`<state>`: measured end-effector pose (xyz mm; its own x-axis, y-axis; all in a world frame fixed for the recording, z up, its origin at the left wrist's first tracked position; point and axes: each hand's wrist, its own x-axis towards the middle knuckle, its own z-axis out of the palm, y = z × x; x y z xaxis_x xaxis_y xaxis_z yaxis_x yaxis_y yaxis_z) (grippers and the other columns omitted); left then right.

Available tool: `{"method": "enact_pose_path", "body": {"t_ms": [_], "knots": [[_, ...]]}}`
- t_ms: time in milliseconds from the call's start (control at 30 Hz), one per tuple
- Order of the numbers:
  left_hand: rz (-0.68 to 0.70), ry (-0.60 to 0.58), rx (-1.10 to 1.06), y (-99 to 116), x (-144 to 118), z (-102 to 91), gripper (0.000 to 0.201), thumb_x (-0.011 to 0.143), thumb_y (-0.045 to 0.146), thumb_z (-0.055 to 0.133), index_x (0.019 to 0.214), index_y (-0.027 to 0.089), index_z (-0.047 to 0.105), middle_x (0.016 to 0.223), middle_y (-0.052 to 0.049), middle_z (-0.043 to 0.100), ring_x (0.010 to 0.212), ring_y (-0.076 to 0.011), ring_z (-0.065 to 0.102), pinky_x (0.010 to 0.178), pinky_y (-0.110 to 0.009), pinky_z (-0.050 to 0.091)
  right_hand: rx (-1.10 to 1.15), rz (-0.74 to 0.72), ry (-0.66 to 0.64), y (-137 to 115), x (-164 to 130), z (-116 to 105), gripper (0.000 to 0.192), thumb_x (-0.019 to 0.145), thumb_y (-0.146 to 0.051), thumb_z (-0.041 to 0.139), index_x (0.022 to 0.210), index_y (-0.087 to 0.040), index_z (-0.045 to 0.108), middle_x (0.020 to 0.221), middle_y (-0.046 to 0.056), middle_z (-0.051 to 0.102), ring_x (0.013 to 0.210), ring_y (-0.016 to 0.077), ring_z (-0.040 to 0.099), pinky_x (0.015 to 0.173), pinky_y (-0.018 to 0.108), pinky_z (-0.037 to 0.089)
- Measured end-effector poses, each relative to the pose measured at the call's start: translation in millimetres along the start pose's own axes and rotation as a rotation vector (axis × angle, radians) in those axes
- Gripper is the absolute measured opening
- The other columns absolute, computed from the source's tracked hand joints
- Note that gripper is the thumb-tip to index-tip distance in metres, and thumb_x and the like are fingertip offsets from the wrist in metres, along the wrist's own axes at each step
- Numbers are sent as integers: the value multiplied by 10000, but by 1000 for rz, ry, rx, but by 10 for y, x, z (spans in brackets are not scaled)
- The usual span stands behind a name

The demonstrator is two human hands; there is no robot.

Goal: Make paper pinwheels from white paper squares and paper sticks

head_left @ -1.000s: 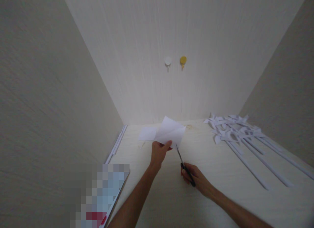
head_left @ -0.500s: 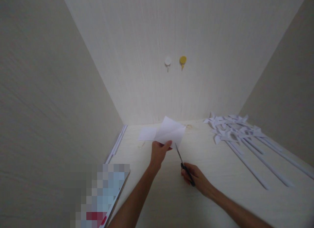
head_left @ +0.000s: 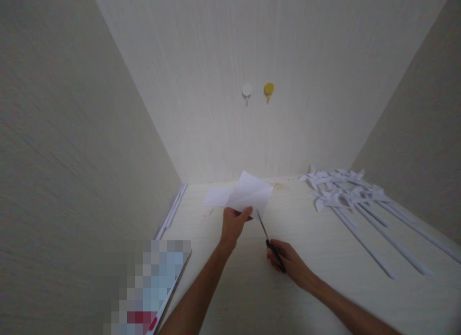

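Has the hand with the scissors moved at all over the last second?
No. The right hand with the scissors sits at the same spot against the table's back edge and the paper.

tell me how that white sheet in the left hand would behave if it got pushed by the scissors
The white sheet is thin and creased, so it would likely flex away rather than resist. The left hand pinches only its lower edge, so the far corners probably flop. It looks very light, so the scissors could easily shift it.
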<state>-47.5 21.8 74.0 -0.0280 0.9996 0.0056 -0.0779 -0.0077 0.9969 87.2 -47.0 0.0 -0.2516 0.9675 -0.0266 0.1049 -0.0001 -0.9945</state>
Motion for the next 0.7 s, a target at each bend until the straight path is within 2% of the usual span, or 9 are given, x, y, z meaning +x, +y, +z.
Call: {"method": "enact_pose_path", "body": {"t_ms": [700], "knots": [[7,10,-13,-9,11,-1,158,543,204,653,656,94,658,603,-31,661,521,-135,595,515,-231,519,3,7,3,36,10,2,281,727,-390,470,566,-181,373,484,-65,320,415,52,294,383,190,235]]}}
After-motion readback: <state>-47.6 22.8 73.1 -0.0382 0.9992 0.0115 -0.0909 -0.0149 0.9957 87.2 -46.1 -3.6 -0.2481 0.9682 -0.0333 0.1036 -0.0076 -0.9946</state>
